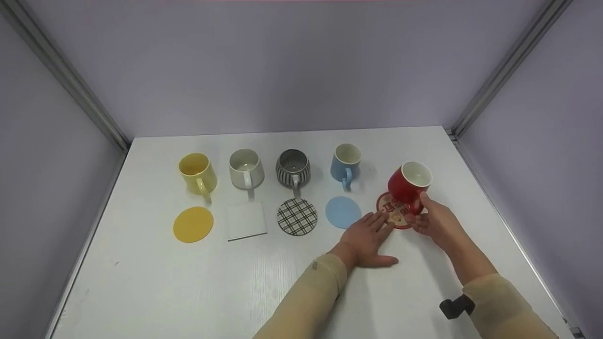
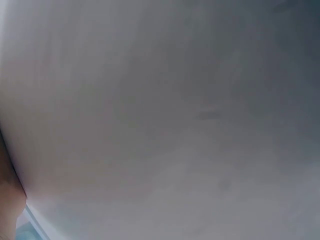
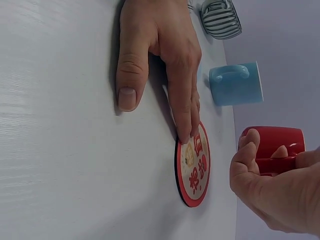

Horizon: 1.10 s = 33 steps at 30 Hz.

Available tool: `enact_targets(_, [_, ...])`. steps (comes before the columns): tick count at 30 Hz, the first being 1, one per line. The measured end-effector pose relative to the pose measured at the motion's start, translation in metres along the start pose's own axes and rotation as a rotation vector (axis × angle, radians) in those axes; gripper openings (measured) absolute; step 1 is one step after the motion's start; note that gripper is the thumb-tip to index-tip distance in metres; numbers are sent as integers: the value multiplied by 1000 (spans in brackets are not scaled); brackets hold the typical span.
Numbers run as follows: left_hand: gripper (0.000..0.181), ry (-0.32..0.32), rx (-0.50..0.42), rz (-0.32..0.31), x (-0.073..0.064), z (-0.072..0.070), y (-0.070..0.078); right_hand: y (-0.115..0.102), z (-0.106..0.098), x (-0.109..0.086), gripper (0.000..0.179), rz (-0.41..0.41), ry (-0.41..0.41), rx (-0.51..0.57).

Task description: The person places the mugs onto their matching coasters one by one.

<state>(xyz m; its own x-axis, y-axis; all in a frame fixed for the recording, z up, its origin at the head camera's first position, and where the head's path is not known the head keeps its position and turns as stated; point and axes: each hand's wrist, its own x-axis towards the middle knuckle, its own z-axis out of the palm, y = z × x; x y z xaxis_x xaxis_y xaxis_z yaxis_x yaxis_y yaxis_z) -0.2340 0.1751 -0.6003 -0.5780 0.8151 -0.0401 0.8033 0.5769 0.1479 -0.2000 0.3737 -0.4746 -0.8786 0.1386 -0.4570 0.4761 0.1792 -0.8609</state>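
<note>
from my post i see the right hand [image 1: 435, 221] gripping the red mug [image 1: 402, 186] by its handle, fingers and thumb curled round it. the mug sits just far and left of that hand, its mouth facing up, and overlaps the far right part of the red-rimmed coaster [image 1: 395, 210] in the head view; the right wrist view shows me a gap between mug and coaster. the left hand [image 1: 367, 242] lies flat, fingers straight and thumb spread, its fingertips touching the coaster's near left edge, so the coaster lies between my two hands and the mug is beyond the left one, far and right. the light blue coaster [image 1: 343, 212] is just far and left of the left hand, with the blue mug [image 1: 341, 170] farther back. leftward along the table [image 1: 188, 292] i count a striped mug [image 1: 285, 174], a white mug [image 1: 249, 178] and a yellow mug [image 1: 198, 182], each with a coaster on its near side. my left wrist view is mostly a blurred pale surface.
</note>
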Motion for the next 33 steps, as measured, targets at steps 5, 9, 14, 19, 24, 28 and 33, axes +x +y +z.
enact_targets(5, [103, 2, 5, -2, 0, -1, 1, 5, -1, -1, 82, 24, 4, 17])
enact_targets(9, [102, -7, 2, -3, 0, -2, 1, 9, -2, -2, 82, 25, 4, 29])
enact_targets(14, [101, -25, 9, -7, 0, -2, 1, 14, -4, -3, 80, 20, -2, 21])
enact_targets(19, [101, -30, 17, -12, 1, -2, 2, 18, -4, -5, 77, 33, -7, 28])
enact_targets(24, [101, -30, 6, -13, 2, -2, 3, 21, -3, -5, 73, 51, -3, 46])
enact_targets(28, [100, -31, 1, -13, 2, -2, 3, 23, -2, -4, 73, 48, -4, 57])
enact_targets(33, [101, -20, 4, -10, 1, 0, 2, 26, -2, -4, 76, 36, -8, 28])
